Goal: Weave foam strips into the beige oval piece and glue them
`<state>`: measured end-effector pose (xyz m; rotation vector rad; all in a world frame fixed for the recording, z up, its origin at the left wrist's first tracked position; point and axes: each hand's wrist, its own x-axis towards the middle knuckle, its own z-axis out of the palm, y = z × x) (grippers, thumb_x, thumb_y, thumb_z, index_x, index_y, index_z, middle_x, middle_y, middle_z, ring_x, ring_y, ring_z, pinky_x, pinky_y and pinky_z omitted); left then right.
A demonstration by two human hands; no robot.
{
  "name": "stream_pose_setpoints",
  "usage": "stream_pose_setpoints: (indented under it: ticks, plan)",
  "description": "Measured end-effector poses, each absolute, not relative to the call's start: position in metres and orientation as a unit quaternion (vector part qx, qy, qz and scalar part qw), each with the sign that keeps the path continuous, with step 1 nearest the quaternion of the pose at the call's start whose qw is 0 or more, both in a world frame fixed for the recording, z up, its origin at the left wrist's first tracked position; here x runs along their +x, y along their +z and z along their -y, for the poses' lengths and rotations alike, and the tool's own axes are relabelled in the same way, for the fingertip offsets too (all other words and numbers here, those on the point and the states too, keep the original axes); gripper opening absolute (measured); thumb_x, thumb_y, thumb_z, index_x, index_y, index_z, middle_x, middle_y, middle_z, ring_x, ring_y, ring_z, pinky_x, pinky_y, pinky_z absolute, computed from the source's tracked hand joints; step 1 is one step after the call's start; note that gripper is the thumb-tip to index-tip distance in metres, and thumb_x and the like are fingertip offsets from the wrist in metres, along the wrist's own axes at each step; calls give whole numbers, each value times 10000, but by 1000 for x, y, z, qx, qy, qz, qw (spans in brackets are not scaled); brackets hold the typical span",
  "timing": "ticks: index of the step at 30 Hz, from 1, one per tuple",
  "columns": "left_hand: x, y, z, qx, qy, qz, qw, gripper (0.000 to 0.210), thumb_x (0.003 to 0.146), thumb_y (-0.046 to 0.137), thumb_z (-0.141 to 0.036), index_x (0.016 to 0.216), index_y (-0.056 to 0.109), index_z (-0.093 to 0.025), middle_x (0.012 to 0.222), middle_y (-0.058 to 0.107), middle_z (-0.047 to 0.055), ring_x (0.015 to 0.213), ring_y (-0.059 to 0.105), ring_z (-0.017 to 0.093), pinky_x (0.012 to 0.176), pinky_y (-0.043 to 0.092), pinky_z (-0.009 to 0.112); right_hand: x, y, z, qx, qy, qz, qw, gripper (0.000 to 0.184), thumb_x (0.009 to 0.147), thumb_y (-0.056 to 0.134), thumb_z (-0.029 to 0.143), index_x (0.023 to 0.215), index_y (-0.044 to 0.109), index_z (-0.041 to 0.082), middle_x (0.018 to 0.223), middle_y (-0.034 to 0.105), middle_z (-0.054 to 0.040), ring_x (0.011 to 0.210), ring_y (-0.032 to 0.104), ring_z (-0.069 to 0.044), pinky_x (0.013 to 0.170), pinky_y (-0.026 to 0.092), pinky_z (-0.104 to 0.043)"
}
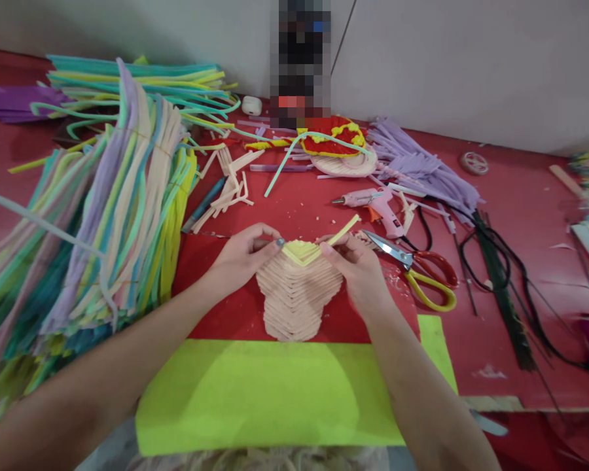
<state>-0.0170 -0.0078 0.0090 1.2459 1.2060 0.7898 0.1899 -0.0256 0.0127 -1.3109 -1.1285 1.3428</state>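
A beige piece [293, 301] built from rows of pipe cleaners in a V pattern lies on a red sheet [216, 320]. Along its top, several yellow rows form a V. My left hand [243, 258] pinches the left end of this yellow part between thumb and finger. On the other side my right hand [358, 265] is closed on a yellow pipe cleaner [347, 227], whose free end sticks out up and to the right. Where the fingertips press, the ends are hidden. Scissors [412, 261] with red and yellow handles lie open just right of my right hand.
A pink glue gun [373, 204] lies behind my right hand, its black cable [515, 261] looping right. Bundled coloured pipe cleaners [127, 170] pile up at left. Beige offcuts [230, 186] and lilac stems [422, 157] lie farther back. A lime sheet [275, 399] covers the front.
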Motion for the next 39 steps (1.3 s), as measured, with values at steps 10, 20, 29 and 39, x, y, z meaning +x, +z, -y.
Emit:
stream_pose_setpoints:
  ticks: [10,20,29,39]
  plan:
    - [-16,9,10,523,309,-505,613,351,698,721,-401,953,579,-206,739,678,-5,645,602,116,554,436,198,186,10,27,-543,531,460,461,196,753,705,379,729,594,219,735,602,23,678,538,-116,657,432,-262]
    - [-14,12,10,565,308,-525,557,274,679,729,-344,885,643,-185,803,689,4,712,610,118,598,468,201,179,11,31,-528,533,448,487,179,778,688,350,727,571,224,785,607,20,721,546,-115,683,443,-256]
    - [-15,12,10,565,315,-535,544,288,682,726,-402,850,672,-175,715,658,7,606,542,98,528,421,196,180,13,29,-548,499,479,470,185,769,685,382,761,587,225,794,625,11,725,564,-126,692,461,-268]
    - [-17,6,10,525,345,-522,577,298,651,764,-373,848,660,-175,747,667,8,639,566,103,568,442,198,180,14,30,-543,500,477,477,185,777,676,383,886,629,241,777,648,10,741,610,-150,708,488,-289]
